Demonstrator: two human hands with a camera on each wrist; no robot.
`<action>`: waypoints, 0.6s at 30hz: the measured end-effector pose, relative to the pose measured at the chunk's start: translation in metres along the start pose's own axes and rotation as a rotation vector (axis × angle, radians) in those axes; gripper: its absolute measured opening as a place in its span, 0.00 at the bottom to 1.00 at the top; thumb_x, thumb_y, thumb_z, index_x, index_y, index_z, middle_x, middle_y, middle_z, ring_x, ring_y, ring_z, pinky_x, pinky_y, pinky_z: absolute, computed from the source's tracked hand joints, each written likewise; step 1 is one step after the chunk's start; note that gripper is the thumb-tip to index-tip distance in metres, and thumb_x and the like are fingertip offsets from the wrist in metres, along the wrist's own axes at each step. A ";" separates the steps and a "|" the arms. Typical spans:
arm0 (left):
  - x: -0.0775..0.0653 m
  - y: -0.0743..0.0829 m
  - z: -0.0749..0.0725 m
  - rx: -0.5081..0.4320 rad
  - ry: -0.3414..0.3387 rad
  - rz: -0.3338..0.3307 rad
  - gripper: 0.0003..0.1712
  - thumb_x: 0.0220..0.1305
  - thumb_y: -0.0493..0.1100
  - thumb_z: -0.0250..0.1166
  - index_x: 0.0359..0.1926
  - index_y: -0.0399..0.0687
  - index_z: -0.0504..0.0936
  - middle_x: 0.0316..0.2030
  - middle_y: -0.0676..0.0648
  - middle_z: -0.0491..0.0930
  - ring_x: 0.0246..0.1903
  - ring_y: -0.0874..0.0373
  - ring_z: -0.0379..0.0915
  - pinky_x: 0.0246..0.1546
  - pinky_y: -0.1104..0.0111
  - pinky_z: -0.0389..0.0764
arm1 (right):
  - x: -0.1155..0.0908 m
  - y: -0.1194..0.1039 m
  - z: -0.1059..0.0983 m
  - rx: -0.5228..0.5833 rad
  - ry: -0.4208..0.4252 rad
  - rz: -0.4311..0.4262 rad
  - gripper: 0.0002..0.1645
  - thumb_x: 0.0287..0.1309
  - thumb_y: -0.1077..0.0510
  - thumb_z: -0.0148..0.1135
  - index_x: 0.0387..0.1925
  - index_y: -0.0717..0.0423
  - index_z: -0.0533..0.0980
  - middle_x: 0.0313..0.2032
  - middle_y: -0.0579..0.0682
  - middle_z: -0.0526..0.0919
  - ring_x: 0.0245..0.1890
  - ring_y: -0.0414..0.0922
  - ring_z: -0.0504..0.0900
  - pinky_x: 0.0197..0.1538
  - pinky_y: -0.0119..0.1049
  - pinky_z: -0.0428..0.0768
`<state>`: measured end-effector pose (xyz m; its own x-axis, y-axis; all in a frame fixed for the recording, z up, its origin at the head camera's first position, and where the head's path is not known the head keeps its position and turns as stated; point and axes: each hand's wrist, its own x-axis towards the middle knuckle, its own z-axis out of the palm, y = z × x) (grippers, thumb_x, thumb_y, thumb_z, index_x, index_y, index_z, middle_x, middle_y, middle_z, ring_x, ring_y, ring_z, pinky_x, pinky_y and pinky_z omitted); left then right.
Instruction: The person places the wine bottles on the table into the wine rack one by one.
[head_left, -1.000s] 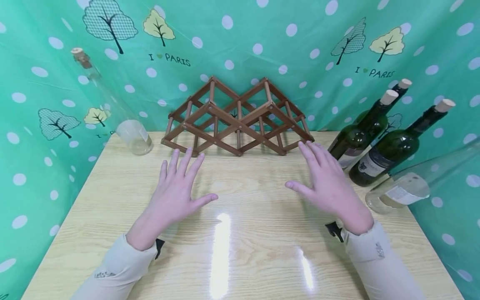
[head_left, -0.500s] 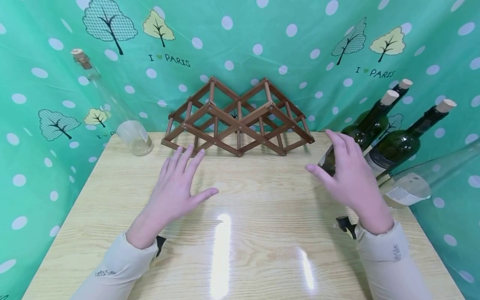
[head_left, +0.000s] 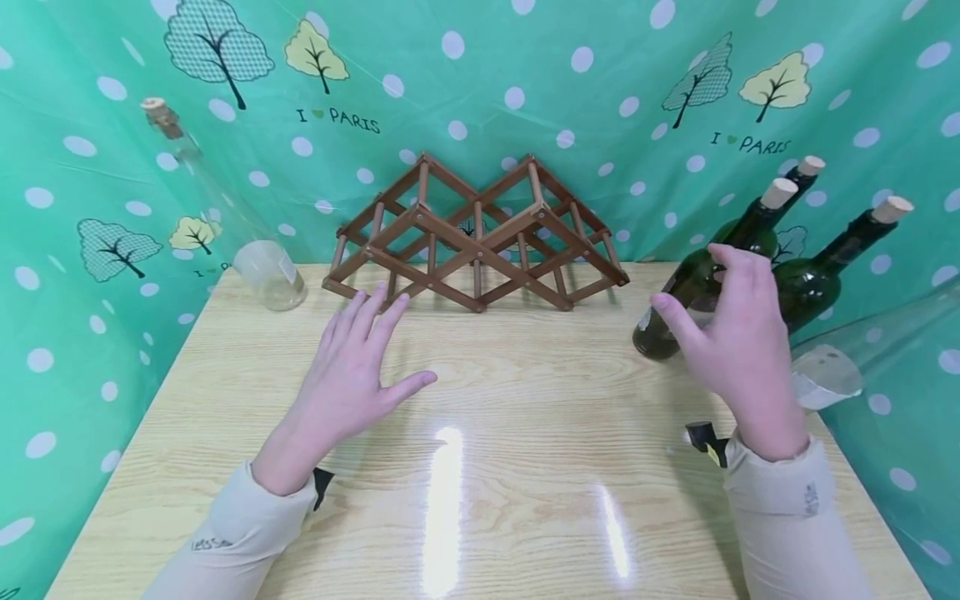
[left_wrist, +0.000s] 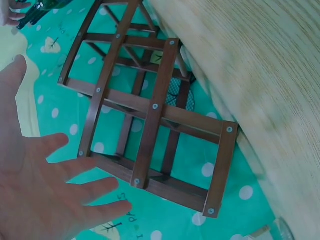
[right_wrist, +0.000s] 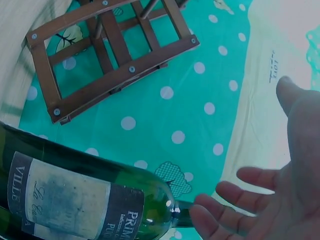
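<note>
A brown wooden lattice wine rack (head_left: 480, 252) stands at the back of the table. My left hand (head_left: 341, 387) hovers over the wood in front of its left end, fingers spread; the left wrist view shows the palm (left_wrist: 45, 200) beside the rack with nothing in it. At the right, my right hand (head_left: 738, 354) reaches beside a corked green wine bottle (head_left: 693, 279), thumb apart from the fingers. In the right wrist view the fingers are near the neck of a labelled green bottle (right_wrist: 70, 195); whether they touch it cannot be told. Two more green bottles (head_left: 813, 279) stand behind, partly hidden.
A clear corked bottle (head_left: 268, 275) stands at the back left corner. Another clear bottle (head_left: 828, 371) is at the right edge, partly behind my right hand. Green dotted cloth (head_left: 525, 75) hangs round the pale wooden table (head_left: 525, 400).
My right hand has moved right, from over the table to beside the green bottles, its fingers bending a little. The left hand has barely moved.
</note>
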<state>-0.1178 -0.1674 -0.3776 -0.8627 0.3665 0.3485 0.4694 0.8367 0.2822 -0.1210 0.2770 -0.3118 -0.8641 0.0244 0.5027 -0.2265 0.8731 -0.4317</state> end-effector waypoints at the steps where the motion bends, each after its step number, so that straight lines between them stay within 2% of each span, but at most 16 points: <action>1: 0.000 0.000 0.000 -0.004 0.003 0.002 0.61 0.63 0.74 0.69 0.85 0.54 0.53 0.83 0.37 0.51 0.81 0.35 0.42 0.75 0.33 0.53 | 0.001 0.001 0.000 0.006 0.025 0.002 0.51 0.68 0.41 0.71 0.78 0.63 0.59 0.70 0.69 0.66 0.60 0.65 0.68 0.56 0.66 0.70; 8: 0.000 0.000 -0.001 -0.041 0.022 0.029 0.61 0.63 0.72 0.70 0.85 0.51 0.54 0.82 0.37 0.53 0.82 0.38 0.44 0.76 0.36 0.55 | 0.008 0.009 0.002 0.014 0.189 0.076 0.52 0.68 0.37 0.68 0.76 0.64 0.59 0.67 0.69 0.64 0.62 0.63 0.64 0.60 0.59 0.67; 11: -0.001 0.000 -0.001 -0.063 0.012 0.025 0.61 0.64 0.72 0.70 0.85 0.51 0.55 0.82 0.37 0.53 0.82 0.39 0.45 0.76 0.38 0.55 | 0.013 0.014 0.004 0.014 0.230 0.126 0.52 0.69 0.36 0.67 0.78 0.62 0.56 0.69 0.67 0.62 0.64 0.62 0.62 0.64 0.60 0.67; 14: -0.001 0.000 -0.002 -0.076 0.001 0.020 0.60 0.64 0.72 0.71 0.85 0.50 0.56 0.82 0.37 0.55 0.81 0.39 0.46 0.76 0.38 0.55 | 0.017 0.018 0.006 0.012 0.215 0.190 0.53 0.70 0.37 0.64 0.80 0.59 0.52 0.73 0.64 0.59 0.69 0.60 0.62 0.71 0.58 0.66; 18: -0.002 -0.001 -0.001 -0.079 -0.004 0.021 0.60 0.64 0.72 0.71 0.84 0.48 0.57 0.81 0.37 0.56 0.80 0.37 0.49 0.76 0.39 0.56 | 0.022 0.024 0.011 0.019 0.144 0.280 0.53 0.73 0.36 0.59 0.83 0.53 0.47 0.77 0.60 0.56 0.76 0.55 0.60 0.77 0.55 0.64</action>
<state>-0.1165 -0.1689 -0.3774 -0.8530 0.3858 0.3515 0.5010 0.7938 0.3447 -0.1501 0.2934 -0.3191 -0.8217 0.3329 0.4626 0.0020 0.8133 -0.5818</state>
